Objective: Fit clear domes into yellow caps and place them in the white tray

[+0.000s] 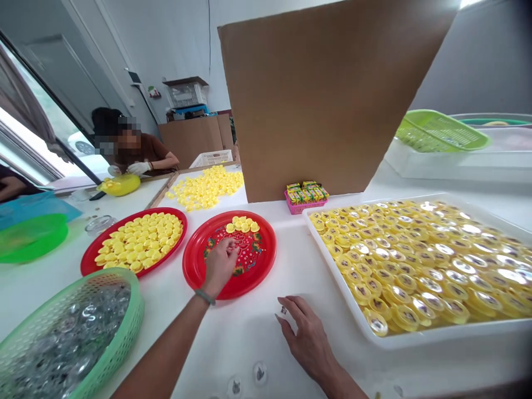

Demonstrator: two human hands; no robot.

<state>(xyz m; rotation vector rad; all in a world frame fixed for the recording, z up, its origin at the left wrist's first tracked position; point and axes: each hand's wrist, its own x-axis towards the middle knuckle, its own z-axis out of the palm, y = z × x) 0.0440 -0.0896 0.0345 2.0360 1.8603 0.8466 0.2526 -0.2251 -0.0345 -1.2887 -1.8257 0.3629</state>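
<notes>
White work surface [233, 343] seen from above, as we look down on our two bare hands. Landmark: the red plate [266, 260], with a printed floral pattern at its centre, directly ahead of us. Our left hand [220, 266] lies over the plate's centre, its fingers [228, 249] drawn together and pressed down towards the pattern; whether they pinch anything we cannot tell. A small cluster of yellow caps [243, 224] sits on the plate just beyond those fingers, along its far rim, so the left hand is the nearer of our two hands to them. Our right hand [307, 338] rests on the surface to the near right of the plate, its fingers [291, 305] loosely spread and just beside a small round disc [283, 310] with a dark mark. Left of the plate: a second red plate [185, 224] bearing a heap of yellow caps [139, 241]. Right of it: a white tray [415, 342] packed with yellow discs [407, 260] with shiny tops. Near left of it: a green basket [139, 310] of clear pieces [70, 338]. Beyond it: a cardboard sheet [324, 100] and a pink basket [297, 209]. Far left of it: a co-worker [153, 152] in a white glove [139, 168].
</notes>
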